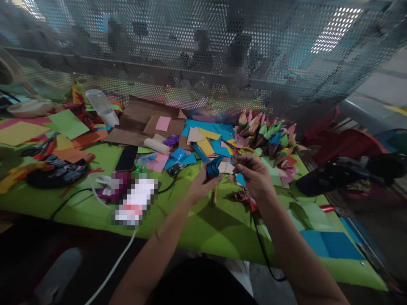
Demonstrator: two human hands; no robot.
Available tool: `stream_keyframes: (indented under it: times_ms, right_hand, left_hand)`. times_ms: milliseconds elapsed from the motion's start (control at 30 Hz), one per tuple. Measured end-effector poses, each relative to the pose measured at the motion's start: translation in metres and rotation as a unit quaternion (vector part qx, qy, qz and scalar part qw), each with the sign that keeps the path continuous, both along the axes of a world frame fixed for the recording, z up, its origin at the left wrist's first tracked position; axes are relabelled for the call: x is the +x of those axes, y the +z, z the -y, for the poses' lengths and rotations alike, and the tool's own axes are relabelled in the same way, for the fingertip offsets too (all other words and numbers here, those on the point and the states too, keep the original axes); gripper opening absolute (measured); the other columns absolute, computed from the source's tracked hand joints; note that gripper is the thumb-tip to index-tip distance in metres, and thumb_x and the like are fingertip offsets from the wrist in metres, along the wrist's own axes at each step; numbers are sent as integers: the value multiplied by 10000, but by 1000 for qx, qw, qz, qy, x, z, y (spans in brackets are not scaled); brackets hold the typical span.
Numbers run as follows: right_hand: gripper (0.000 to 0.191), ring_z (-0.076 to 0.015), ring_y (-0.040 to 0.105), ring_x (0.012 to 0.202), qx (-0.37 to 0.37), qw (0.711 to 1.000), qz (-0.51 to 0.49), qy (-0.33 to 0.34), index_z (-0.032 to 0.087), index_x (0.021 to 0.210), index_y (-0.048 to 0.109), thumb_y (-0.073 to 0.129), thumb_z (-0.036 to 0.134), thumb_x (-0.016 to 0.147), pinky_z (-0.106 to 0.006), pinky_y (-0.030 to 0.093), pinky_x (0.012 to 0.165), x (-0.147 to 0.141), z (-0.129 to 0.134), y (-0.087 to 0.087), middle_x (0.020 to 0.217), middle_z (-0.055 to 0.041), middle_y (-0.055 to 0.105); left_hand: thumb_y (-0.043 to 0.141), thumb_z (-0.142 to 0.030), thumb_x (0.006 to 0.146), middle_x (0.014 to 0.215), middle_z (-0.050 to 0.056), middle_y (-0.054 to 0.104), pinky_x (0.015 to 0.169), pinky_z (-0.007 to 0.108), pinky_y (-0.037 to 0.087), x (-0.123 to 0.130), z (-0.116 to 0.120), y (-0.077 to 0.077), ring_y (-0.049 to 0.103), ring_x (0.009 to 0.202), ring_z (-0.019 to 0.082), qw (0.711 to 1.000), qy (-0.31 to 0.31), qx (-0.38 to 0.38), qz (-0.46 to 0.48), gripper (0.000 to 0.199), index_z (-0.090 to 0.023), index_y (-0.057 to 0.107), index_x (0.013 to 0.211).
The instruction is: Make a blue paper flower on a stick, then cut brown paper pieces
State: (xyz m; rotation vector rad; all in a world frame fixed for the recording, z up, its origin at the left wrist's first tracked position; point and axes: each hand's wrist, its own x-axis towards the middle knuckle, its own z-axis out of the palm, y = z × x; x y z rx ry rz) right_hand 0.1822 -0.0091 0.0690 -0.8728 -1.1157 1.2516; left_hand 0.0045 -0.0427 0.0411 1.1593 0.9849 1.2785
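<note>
My left hand (203,181) is closed round a piece of pleated blue paper (215,165), whose folds fan out above the fingers. To its right, my right hand (254,173) is raised with thumb and fingers pinched together. Whatever is between those fingertips is too small to make out. A thin brown stick (215,197) shows just below my left hand. Beneath the right hand lies a crumpled brown and red paper piece (243,195), partly hidden by the wrist. Scissors-like orange handles (235,150) show behind the hands, though blurred.
Folded paper flowers (270,131) stand clustered at the back right. A dark bottle (318,177) lies at the right edge. On the green table (178,226) are a lit phone (136,201) with a white cable, a dark phone (126,158) and coloured sheets. Perforated metal (165,55) rises behind.
</note>
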Motion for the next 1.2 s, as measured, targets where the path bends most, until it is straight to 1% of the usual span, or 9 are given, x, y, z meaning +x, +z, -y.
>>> stream_keyframes:
  times_ms: [100, 200, 300, 367, 567, 667, 833, 1033, 1200]
  right_hand:
    - [323, -138, 637, 643, -6, 1000, -1, 4, 235, 790, 731, 928, 342, 559, -291, 545, 625, 0, 1, 1, 749, 6, 714]
    - [335, -124, 603, 574, -20, 1000, -4, 4, 224, 751, 731, 918, 448, 584, -270, 507, 554, 1, 2, 1, 702, -1, 707]
    - [415, -115, 555, 522, -22, 1000, -5, -14, 218, 686, 712, 877, 590, 604, -248, 452, 477, 1, 2, 0, 631, 0, 666]
    - [437, -112, 532, 516, -19, 999, -7, -25, 221, 666, 703, 863, 623, 608, -237, 425, 450, 1, 2, 0, 615, 3, 645]
    - [353, -85, 435, 504, -1, 999, -42, -8, 237, 679, 685, 936, 458, 566, -217, 362, 451, 2, 0, 2, 589, 40, 584]
    - [312, -101, 478, 536, -4, 1000, -28, 0, 248, 743, 730, 932, 408, 566, -242, 380, 472, 2, -1, 2, 652, 26, 635]
    - [299, -126, 592, 627, -11, 1000, -19, -1, 260, 788, 779, 935, 356, 552, -285, 486, 592, 3, 0, 1, 791, 0, 732]
    - [309, -106, 564, 587, -5, 999, -36, -7, 253, 728, 748, 956, 335, 516, -263, 466, 576, 2, -1, 0, 688, 34, 674]
    - [316, -107, 529, 578, 16, 999, -27, -11, 235, 696, 693, 948, 337, 540, -256, 419, 545, 3, -2, -2, 645, 40, 621]
  left_hand:
    - [783, -311, 747, 1142, 47, 708, 1028, 388, 456, 0, 1, 1, 615, 1114, 258, 1000, -9, 10, -8, 500, -254, 596, 1207]
    - [770, -349, 762, 1113, 53, 710, 1005, 378, 462, -1, 2, 0, 609, 1094, 253, 1000, -12, 17, -13, 487, -253, 608, 1211]
    - [773, -385, 767, 1053, 33, 714, 992, 396, 458, -2, 2, -3, 598, 1092, 272, 999, -10, 14, -27, 481, -277, 624, 1212]
    - [789, -381, 756, 1038, 22, 715, 995, 409, 454, -2, 1, -4, 596, 1098, 289, 1000, -6, 16, -26, 463, -291, 641, 1185]
    - [827, -321, 718, 986, 31, 716, 957, 386, 474, -1, 0, -6, 620, 1057, 280, 1000, -11, 15, 7, 472, -260, 647, 1150]
    - [799, -342, 748, 1063, 39, 711, 991, 391, 466, 0, 0, -6, 610, 1094, 274, 1000, -12, 14, -25, 490, -252, 617, 1194]
    - [689, -391, 832, 1193, 77, 685, 1052, 435, 441, 0, 0, -6, 579, 1158, 291, 996, -30, 25, -82, 523, -232, 531, 1304]
    - [648, -419, 868, 1235, 84, 661, 1078, 461, 426, 1, -1, -10, 570, 1171, 284, 991, -39, 35, -121, 522, -222, 498, 1327]
    - [635, -407, 891, 1231, 81, 650, 1088, 435, 409, 2, -3, -16, 566, 1167, 260, 990, -59, 50, -119, 518, -207, 478, 1342]
